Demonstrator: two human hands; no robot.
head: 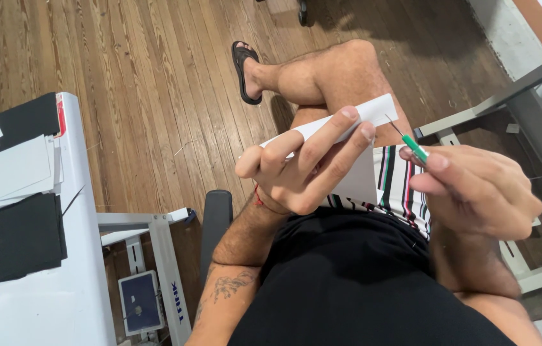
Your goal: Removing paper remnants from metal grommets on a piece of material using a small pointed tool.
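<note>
My left hand (303, 170) holds a folded piece of white paper (354, 160) up over my lap, fingers stretched along its top fold. My right hand (476, 189) pinches a thin needle-like tool with a green handle (414, 147), whose metal tip points up and left toward the paper's right end. The tip sits just beside the paper's corner; I cannot tell if it touches. I am seated, with one leg crossed over the other above a wooden floor.
A white table (82, 256) at the left carries stacked white sheets (8, 173) and black sheets (11, 240). A grey metal table frame (495, 102) stands at the right. A sandalled foot (246, 70) rests out front.
</note>
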